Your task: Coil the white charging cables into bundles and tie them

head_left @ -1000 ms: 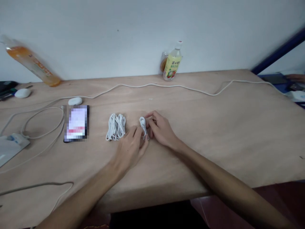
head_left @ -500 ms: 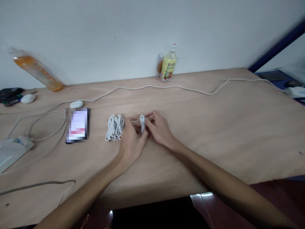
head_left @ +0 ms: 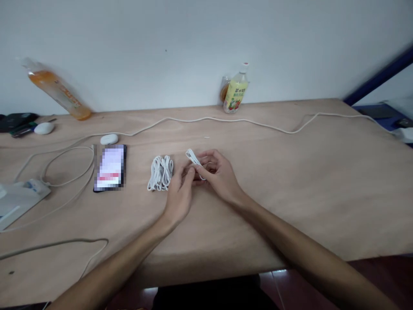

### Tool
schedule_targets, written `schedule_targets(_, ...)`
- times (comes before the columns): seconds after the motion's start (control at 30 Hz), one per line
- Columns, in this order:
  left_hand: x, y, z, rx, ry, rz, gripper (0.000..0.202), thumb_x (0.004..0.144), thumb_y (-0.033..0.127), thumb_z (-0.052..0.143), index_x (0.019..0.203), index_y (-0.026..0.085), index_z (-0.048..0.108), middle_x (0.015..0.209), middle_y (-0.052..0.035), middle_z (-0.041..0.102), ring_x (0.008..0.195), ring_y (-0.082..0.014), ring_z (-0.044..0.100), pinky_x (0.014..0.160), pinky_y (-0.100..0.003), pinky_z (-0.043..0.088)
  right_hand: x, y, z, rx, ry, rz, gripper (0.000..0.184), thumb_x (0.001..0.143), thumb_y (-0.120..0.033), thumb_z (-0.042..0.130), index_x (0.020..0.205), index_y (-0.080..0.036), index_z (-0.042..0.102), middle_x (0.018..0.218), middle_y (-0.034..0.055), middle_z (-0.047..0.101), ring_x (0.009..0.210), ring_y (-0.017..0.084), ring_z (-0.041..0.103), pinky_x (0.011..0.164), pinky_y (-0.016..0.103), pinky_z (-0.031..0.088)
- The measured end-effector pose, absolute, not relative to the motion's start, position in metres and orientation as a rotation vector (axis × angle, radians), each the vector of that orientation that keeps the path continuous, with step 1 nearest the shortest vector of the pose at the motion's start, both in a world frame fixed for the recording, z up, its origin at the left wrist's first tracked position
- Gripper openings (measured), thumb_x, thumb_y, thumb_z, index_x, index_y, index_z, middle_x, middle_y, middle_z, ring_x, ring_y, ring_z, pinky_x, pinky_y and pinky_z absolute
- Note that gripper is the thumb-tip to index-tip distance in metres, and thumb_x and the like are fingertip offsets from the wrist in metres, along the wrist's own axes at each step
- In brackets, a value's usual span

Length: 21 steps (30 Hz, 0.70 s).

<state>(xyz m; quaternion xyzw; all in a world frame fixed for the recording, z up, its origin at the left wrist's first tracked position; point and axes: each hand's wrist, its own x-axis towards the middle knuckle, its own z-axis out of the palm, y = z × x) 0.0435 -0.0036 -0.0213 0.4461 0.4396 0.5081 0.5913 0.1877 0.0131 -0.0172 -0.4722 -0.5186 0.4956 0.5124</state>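
Note:
A coiled white cable [head_left: 192, 156] is held up off the table, its looped end tilted toward the far left. My right hand [head_left: 222, 178] pinches it, with the thumb laid across the bundle and the fingers curled behind. Close against it from the left, my left hand [head_left: 180, 189] has its thumb and fingers closed at the lower part of the same cable; its fingertips are partly hidden. Just left of this hand, several more coiled white cables [head_left: 158, 174] lie side by side on the wooden table [head_left: 290, 193].
A phone [head_left: 111, 168] and a white earbud case [head_left: 109, 139] lie to the left. Along the back runs a long white cord [head_left: 206, 119]. By the wall are a yellow-labelled bottle [head_left: 236, 92] and a leaning orange drink bottle [head_left: 61, 92]. A white box [head_left: 24, 204] sits far left.
The held cable has turned from upright to slanting, its top now leaning left, with my right thumb across it. The whole view has shifted slightly.

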Motion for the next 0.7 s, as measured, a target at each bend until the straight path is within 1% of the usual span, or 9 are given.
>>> schedule_targets(0.1, 0.046, -0.001, -0.019, 0.975, 0.856, 1.171, 0.041, 0.098, 0.058, 0.076, 0.105, 0.018, 0.078, 0.113, -0.0110, 0.083, 0.114, -0.0305, 0.078, 0.093, -0.040, 0.064, 0.186, 0.007, -0.010, -1.123, -1.292, 1.089, 0.030, 0.087, -0.038, 0.082, 0.108, -0.024, 0.065, 0.093, 0.0003, 0.080, 0.075, 0.016, 0.075, 0.066, 0.028, 0.057)
schedule_targets(0.17, 0.047, -0.001, -0.016, 0.920, 0.768, 1.169, 0.042, 0.096, 0.060, 0.079, 0.103, 0.019, 0.080, 0.114, -0.0110, 0.084, 0.118, -0.0311, 0.077, 0.095, -0.040, 0.064, 0.186, 0.001, -0.005, -1.149, -1.309, 1.032, 0.026, 0.089, -0.039, 0.081, 0.103, -0.025, 0.064, 0.096, 0.0021, 0.082, 0.079, 0.018, 0.078, 0.065, 0.028, 0.058)
schedule_targets(0.23, 0.046, -0.004, -0.013, 0.845, 0.717, 1.141, 0.038, 0.095, 0.056, 0.082, 0.107, 0.020, 0.081, 0.117, -0.0104, 0.083, 0.119, -0.0305, 0.077, 0.097, -0.041, 0.064, 0.188, -0.005, -0.001, -1.182, -1.330, 0.992, 0.024, 0.091, -0.041, 0.081, 0.100, -0.025, 0.064, 0.098, 0.0033, 0.083, 0.084, 0.020, 0.080, 0.069, 0.030, 0.060)
schedule_targets(0.33, 0.042, -0.011, -0.010, 0.740, 0.687, 1.073, 0.035, 0.093, 0.050, 0.087, 0.110, 0.020, 0.081, 0.116, -0.0106, 0.083, 0.117, -0.0305, 0.078, 0.096, -0.043, 0.065, 0.191, -0.015, 0.001, -1.216, -1.382, 0.967, 0.022, 0.093, -0.041, 0.080, 0.099, -0.026, 0.065, 0.094, 0.0024, 0.082, 0.080, 0.020, 0.079, 0.066, 0.031, 0.059)
schedule_targets(0.5, 0.036, -0.018, -0.006, 0.651, 0.654, 1.007, 0.030, 0.095, 0.043, 0.086, 0.111, 0.018, 0.078, 0.112, -0.0111, 0.083, 0.111, -0.0312, 0.080, 0.094, -0.048, 0.068, 0.192, -0.026, -0.002, -1.269, -1.456, 0.856, 0.017, 0.096, -0.038, 0.078, 0.098, -0.026, 0.066, 0.094, 0.0020, 0.079, 0.069, 0.017, 0.073, 0.060, 0.030, 0.056)
schedule_targets(0.6, 0.033, -0.017, -0.004, 0.646, 0.642, 1.000, 0.026, 0.093, 0.038, 0.088, 0.105, 0.018, 0.075, 0.107, -0.0094, 0.082, 0.108, -0.0304, 0.080, 0.093, -0.049, 0.069, 0.192, -0.027, -0.005, -1.278, -1.506, 0.750, 0.016, 0.097, -0.038, 0.077, 0.098, -0.026, 0.067, 0.100, 0.0041, 0.075, 0.071, 0.017, 0.071, 0.058, 0.031, 0.057)
schedule_targets(0.7, 0.032, -0.015, -0.003, 0.650, 0.652, 0.987, 0.029, 0.090, 0.038, 0.091, 0.097, 0.018, 0.072, 0.105, -0.0091, 0.082, 0.105, -0.0294, 0.081, 0.090, -0.047, 0.070, 0.195, -0.027, -0.007, -1.268, -1.569, 0.672, 0.013, 0.100, -0.037, 0.075, 0.099, -0.026, 0.068, 0.106, 0.0058, 0.071, 0.073, 0.017, 0.069, 0.058, 0.030, 0.058)
